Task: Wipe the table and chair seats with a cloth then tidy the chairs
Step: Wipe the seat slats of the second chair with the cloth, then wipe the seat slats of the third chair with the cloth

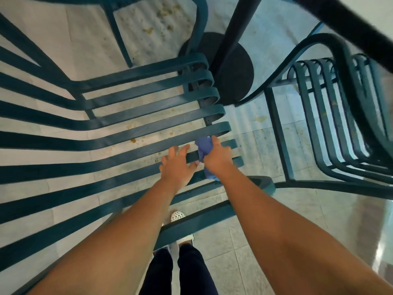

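Observation:
A teal slatted metal chair (127, 122) fills the left and middle of the head view, its seat slats running toward the table post. My right hand (217, 156) grips a crumpled blue cloth (204, 146) against the front ends of the seat slats. My left hand (177, 166) lies just left of it, fingers spread and straight, touching a slat. A second teal slatted chair (331, 116) stands at the right. The dark table edge (344, 20) crosses the top right corner.
A black table post (234, 39) rises from a round black base (240, 75) between the two chairs. The pale tiled floor (155, 28) shows brown stains and crumbs. My feet in white shoes (177, 216) stand below the chair's near armrest.

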